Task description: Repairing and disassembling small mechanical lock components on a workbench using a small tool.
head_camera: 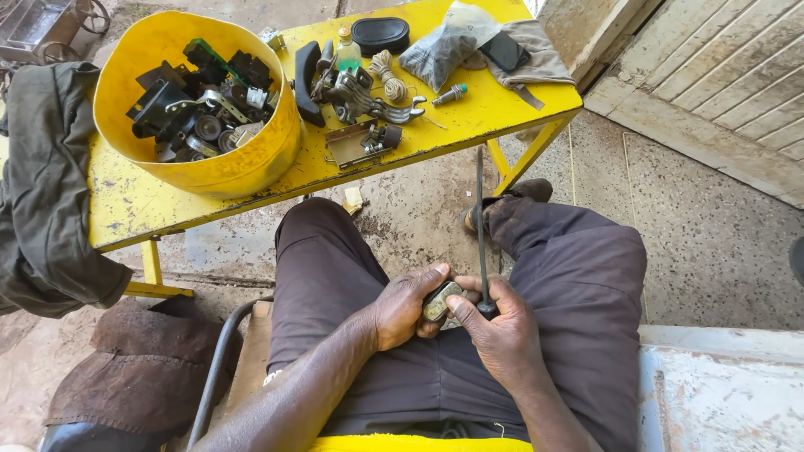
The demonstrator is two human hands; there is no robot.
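While the person sits with both hands in the lap at about 6 o'clock of the view, the left hand [408, 304] has its fingers curled closed around a small metal part [440, 300], thumb lying over its top. Right hand [501, 332]: fingers bent in, the tips touching the same metal part, and a thin dark rod [481, 219] gripped at its lower end, standing nearly upright toward 12 o'clock; whether the rod's tip meets the floor cannot be told. Dark trousers [335, 268] cover both thighs, the hands lying between them. Yellow table [126, 205], from 10 to 1 o'clock, paint chipped. Item on it, at 10 o'clock: yellow round tub [226, 172] holding a heap of black and metal parts [197, 109]. Just beside the tub, toward 12 o'clock: curved black handle piece [306, 71], small clear bottle [347, 52], coil of cord [388, 74], cluster of grey metal fittings [368, 99], small open metal box [356, 144]. Further toward 1 o'clock: black oval case [380, 35], clear plastic bag [444, 46] of dark bits, grey cloth [540, 54] with a black flat piece lying on it. Dark green garment [42, 192] hangs over the table's edge at 9 o'clock. Brown cloth [142, 368] lies on the floor at 8 o'clock.
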